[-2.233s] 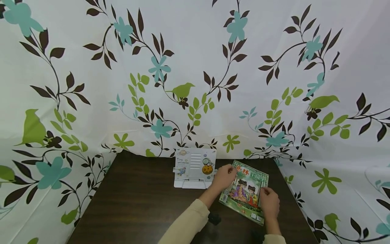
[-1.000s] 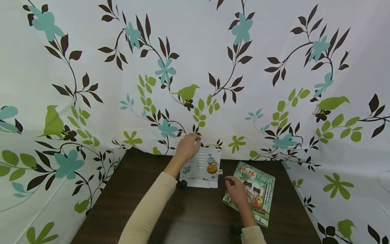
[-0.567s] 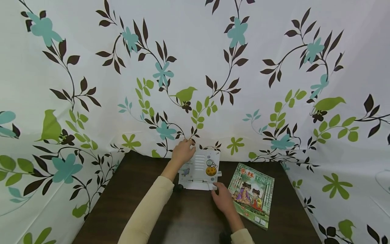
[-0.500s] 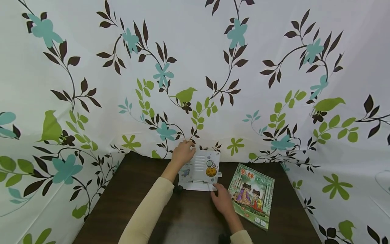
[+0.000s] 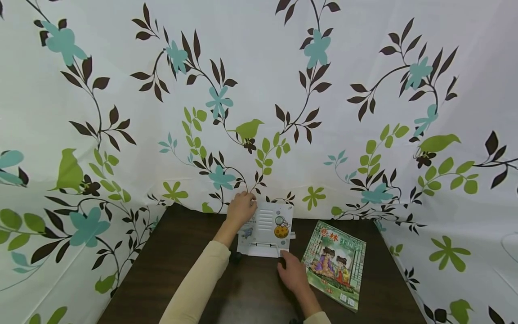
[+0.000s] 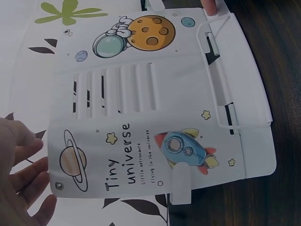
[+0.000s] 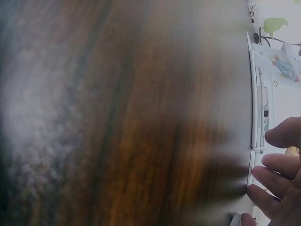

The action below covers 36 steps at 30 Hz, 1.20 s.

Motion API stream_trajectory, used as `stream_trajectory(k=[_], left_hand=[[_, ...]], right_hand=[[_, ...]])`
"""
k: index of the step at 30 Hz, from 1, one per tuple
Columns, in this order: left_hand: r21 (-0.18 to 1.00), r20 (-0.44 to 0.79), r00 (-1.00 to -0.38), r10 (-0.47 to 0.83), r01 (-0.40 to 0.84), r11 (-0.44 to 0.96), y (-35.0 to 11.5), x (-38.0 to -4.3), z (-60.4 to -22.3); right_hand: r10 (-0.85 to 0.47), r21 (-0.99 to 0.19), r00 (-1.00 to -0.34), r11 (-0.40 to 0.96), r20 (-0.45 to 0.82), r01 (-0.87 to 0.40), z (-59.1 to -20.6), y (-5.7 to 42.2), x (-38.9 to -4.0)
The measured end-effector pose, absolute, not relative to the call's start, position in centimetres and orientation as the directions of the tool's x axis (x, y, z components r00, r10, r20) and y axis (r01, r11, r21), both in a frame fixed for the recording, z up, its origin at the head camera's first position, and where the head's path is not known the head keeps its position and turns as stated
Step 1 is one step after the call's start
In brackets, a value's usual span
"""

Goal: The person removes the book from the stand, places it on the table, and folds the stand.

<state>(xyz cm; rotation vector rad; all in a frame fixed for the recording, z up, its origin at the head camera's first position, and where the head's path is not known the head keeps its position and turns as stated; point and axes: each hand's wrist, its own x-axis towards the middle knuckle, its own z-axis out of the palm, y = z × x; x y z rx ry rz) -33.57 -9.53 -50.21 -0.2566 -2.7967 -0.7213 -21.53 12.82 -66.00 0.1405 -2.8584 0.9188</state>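
Observation:
A white book stand [image 5: 265, 225] with a "Tiny universe" print, a planet and a rocket stands upright at the back of the table. My left hand [image 5: 241, 208] is at its upper left corner. In the left wrist view, the fingers [image 6: 32, 181] of that hand meet the top edge beside the Saturn picture, loosely bent and spread. My right hand [image 5: 294, 272] is at the stand's lower right corner. One fingertip [image 6: 209, 6] touches the ledge there; in the right wrist view, the thumb [image 7: 283, 133] and fingers are apart.
A green illustrated magazine [image 5: 336, 265] lies slanted on the dark wooden table [image 5: 162, 270], right of the stand. Behind hangs a white curtain [image 5: 259, 90] with leaves and birds. White side clips [image 6: 181, 183] stick out from the stand.
Both hands have left the magazine, which stays on the table. The left hand has moved to the stand's upper left corner, the right hand to its lower right corner. Lately they barely move.

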Motion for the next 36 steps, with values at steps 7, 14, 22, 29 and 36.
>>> stream_trajectory(k=[7,14,22,29,36], left_hand=[[0.442,0.323,-0.945,0.057,0.204,0.874,-9.6,-34.0,-50.9],[0.421,0.314,-0.949,0.018,0.157,0.893,-9.7,-34.1,-51.3],[0.434,0.297,-0.955,0.008,0.143,0.890,-9.9,-34.1,-51.8],[0.451,0.274,-0.962,0.010,0.138,0.882,-10.1,-34.0,-52.3],[0.463,0.286,-0.958,0.000,0.138,0.875,-10.2,-34.2,-52.3]], right_hand=[[-0.085,-0.524,-0.991,0.842,0.100,-0.125,-65.6,12.6,-21.0],[-0.107,-0.478,-0.994,0.873,0.009,-0.098,-65.4,12.0,-20.7],[-0.119,-0.448,-0.993,0.888,-0.008,-0.103,-65.4,11.9,-20.9],[-0.116,-0.453,-0.993,0.887,-0.038,-0.086,-65.2,11.7,-20.8],[-0.119,-0.448,-0.992,0.890,-0.051,-0.084,-65.3,11.8,-21.2]])
